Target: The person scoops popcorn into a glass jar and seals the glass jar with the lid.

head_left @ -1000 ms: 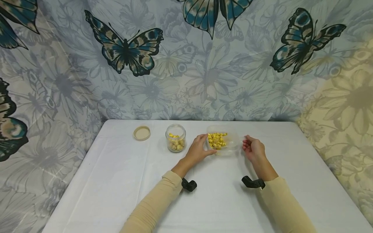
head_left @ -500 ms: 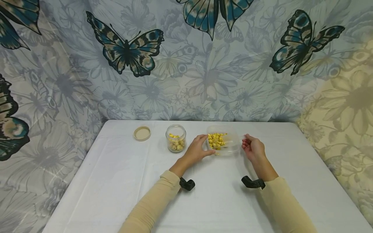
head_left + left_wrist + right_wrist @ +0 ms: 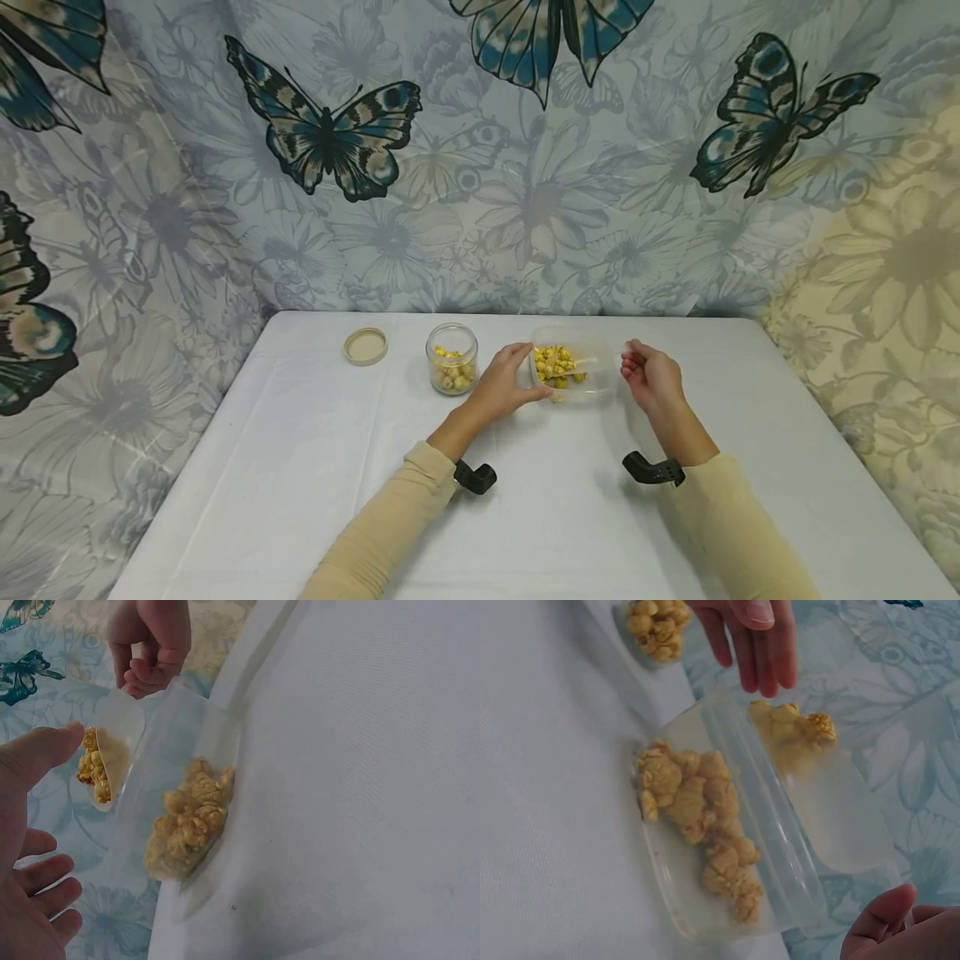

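Observation:
My right hand (image 3: 652,383) pinches the handle end of a translucent scoop (image 3: 847,817), best seen in the right wrist view. Caramel popcorn (image 3: 791,724) lies in the scoop, which is raised over the clear plastic container (image 3: 596,388). More popcorn (image 3: 191,817) rests in the container, heaped toward its left side. My left hand (image 3: 504,385) is at the container's left end, thumb and fingers spread; whether it touches the wall I cannot tell. To its left stands an uncapped glass jar (image 3: 452,358), partly filled with popcorn.
A round gold-rimmed lid (image 3: 365,346) lies left of the jar on the white-covered table (image 3: 300,467). Behind the table hangs a butterfly-patterned cloth (image 3: 540,200). Each wrist wears a black camera mount.
The scoop has come up from the popcorn in the container, with pieces on it. My right hand has risen slightly; my left hand and forearm have shifted a little left.

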Demonstrator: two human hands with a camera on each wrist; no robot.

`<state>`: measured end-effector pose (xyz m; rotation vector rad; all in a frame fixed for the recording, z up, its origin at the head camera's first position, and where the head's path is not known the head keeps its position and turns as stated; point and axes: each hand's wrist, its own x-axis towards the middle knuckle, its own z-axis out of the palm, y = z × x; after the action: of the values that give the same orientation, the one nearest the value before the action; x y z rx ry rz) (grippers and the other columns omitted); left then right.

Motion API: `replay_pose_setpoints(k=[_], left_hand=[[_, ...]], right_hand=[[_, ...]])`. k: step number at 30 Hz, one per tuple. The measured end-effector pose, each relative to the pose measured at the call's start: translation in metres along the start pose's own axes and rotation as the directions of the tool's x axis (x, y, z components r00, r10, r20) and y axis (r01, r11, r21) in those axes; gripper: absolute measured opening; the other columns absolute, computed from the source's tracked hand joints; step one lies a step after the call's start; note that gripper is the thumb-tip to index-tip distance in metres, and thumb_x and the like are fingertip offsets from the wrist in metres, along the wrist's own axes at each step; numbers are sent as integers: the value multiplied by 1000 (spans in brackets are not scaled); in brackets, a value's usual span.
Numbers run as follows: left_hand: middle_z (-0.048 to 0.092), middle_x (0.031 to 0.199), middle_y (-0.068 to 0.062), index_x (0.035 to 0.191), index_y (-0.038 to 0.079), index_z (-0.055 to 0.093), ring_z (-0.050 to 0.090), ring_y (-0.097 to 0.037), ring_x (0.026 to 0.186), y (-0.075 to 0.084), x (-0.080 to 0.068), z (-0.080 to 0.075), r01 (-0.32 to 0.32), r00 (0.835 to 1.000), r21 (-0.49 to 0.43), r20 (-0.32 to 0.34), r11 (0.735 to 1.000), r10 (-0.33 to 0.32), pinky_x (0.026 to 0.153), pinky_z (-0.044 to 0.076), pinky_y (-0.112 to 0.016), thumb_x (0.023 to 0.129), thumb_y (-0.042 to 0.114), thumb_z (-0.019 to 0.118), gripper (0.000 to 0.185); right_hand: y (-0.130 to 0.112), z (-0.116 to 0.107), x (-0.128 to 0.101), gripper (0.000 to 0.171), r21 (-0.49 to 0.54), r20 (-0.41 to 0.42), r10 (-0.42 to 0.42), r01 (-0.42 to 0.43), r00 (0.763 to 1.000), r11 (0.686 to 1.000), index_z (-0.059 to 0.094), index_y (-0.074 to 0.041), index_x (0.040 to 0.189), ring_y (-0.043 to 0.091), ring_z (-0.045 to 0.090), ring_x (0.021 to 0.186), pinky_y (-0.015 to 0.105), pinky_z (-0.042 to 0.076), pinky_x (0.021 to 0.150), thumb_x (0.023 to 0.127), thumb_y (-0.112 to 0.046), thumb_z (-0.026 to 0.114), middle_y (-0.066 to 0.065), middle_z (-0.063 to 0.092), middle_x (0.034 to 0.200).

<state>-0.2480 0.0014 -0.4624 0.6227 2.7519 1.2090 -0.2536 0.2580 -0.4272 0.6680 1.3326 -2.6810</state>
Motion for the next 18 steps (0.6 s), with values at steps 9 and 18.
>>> replay_pose_setpoints(k=[9,18], left_hand=[[35,154,-10,152,9,33,33,-29,144,6,-4,-16,-18,999,-45,-45,999,16,115,36,-46,84,40,75,86],[35,154,-11,152,9,34,35,-30,143,11,-7,-28,-20,996,-25,-92,999,18,113,38,-48,83,38,77,85]], right_hand=[[-5,9,-3,25,-21,36,-24,25,999,999,61,-6,82,10,53,58,18,48,54,102,-10,47,2,58,64],[-10,22,-6,19,-28,49,-40,41,998,999,61,-6,86,10,53,62,18,48,55,101,-12,51,2,59,67]])
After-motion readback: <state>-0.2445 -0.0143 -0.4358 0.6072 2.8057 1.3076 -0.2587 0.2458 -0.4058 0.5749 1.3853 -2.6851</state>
